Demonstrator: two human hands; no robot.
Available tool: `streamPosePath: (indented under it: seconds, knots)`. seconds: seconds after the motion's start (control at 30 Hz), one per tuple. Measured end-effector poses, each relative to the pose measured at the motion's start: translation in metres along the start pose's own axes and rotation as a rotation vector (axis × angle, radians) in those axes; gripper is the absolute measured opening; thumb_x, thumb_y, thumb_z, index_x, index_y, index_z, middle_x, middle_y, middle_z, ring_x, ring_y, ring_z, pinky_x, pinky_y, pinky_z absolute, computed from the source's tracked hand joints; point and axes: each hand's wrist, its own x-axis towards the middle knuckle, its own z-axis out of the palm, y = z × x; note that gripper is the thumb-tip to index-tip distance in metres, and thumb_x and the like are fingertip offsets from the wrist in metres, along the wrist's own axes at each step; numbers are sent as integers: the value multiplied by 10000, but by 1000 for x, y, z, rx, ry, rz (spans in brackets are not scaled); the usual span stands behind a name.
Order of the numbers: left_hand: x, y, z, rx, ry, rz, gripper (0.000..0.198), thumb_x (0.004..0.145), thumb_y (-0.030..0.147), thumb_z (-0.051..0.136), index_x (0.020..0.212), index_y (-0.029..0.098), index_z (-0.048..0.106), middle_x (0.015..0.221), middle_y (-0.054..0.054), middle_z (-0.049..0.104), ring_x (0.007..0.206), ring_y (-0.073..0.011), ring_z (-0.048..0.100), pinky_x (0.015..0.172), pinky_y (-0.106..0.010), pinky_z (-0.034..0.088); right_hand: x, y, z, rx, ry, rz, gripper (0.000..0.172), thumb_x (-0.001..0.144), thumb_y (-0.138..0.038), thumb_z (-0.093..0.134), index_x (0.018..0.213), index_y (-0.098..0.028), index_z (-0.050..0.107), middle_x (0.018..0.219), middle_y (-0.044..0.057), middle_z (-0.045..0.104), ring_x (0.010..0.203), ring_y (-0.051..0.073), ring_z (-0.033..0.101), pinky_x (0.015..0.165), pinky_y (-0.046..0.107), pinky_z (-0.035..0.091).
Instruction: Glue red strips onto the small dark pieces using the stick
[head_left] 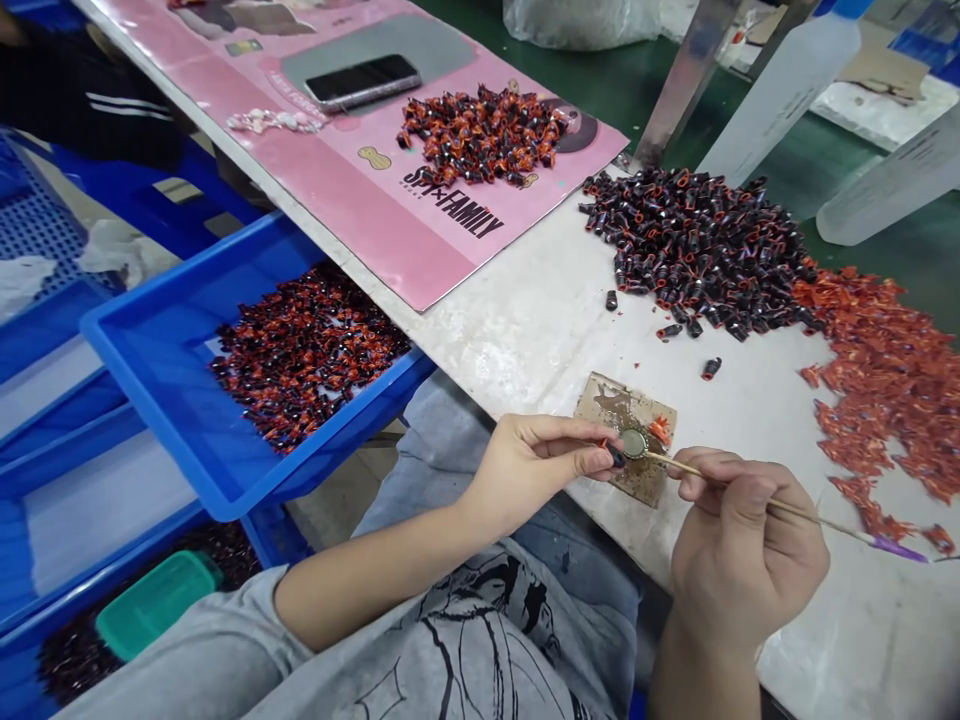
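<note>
Between the thumb and fingers of my left hand (532, 465) is a small black and orange piece (616, 454), partly covered by the fingertips. My right hand (750, 540) grips a thin wooden stick (787, 510) with a purple part (896, 548) near its far end. The stick's near tip reaches a small round cap (634, 444) that looks like a bottle cap, right beside the held piece. Under the cap lies a stained brown square board (645, 490) near the table edge. An orange bit (660, 430) rests on that board.
Black hollow pieces (697, 250) are heaped on the white table (510, 340), next to loose orange bits (892, 370). Assembled pieces (487, 135) and a phone (364, 82) lie on a pink mat (420, 270). Bottles (787, 90) stand behind. A blue tray (172, 400) of pieces is left, below table level.
</note>
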Motion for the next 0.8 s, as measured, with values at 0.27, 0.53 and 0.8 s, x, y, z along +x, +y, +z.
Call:
streamPosePath:
  seconds: [0.27, 0.53, 0.8]
  knots:
    - [-1, 1, -2, 11, -5, -1, 303, 577, 314, 988, 801, 174, 839, 820, -59, 824, 724, -200, 783, 754, -342, 702, -8, -3, 7, 59, -106, -1, 214, 1018, -302, 622, 845, -188, 674, 641, -9, 582, 649, 157, 577, 714, 347, 514]
    - [-3, 2, -4, 39, -23, 21, 274, 603, 310, 979, 809, 193, 841, 845, -49, 828, 724, -183, 778, 750, -322, 694, -10, -1, 8, 53, -133, -26, 195, 1029, -259, 592, 868, -180, 671, 657, -11, 589, 661, 155, 586, 724, 346, 508]
    - [-8, 7, -2, 18, -23, 36, 238, 602, 300, 979, 776, 216, 840, 834, -43, 825, 741, -170, 770, 708, -280, 676, -13, -5, 8, 22, -175, -111, 171, 1027, -210, 566, 896, -182, 674, 669, -1, 594, 659, 169, 588, 696, 377, 514]
